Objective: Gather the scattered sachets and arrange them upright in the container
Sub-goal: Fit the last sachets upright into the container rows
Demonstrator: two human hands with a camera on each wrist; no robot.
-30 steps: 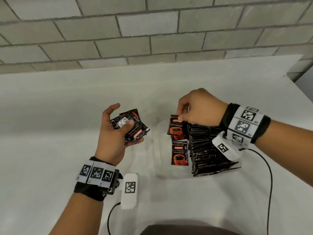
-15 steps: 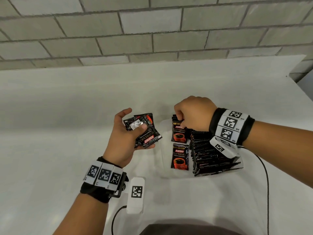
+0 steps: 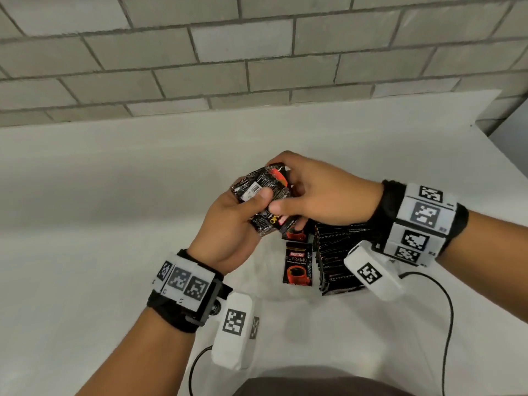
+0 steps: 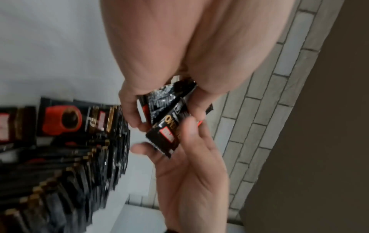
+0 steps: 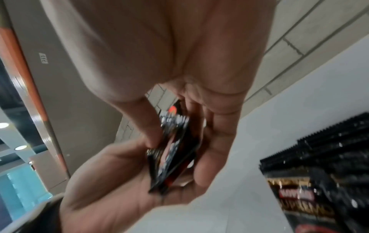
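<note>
"KOPIKO" in white on a red band, with "SUPREMO" in gold below, printed on the front sachet [image 3: 297, 264] standing upright in the container. Letters "MO" legible on the sachet bundle [image 3: 265, 201] held in both hands. Fine print under the brand name too small to read.

Black wristbands [image 3: 457, 221] carry white coded tags, apparently with cabled white pods [image 3: 233, 330].

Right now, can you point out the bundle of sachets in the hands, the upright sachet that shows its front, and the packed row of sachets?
bundle of sachets [image 3: 264, 192]: head view, barcode side.
front-facing sachet [image 3: 297, 264]: head view, printed front.
packed row [image 3: 335, 258]: head view, top edges.
</note>
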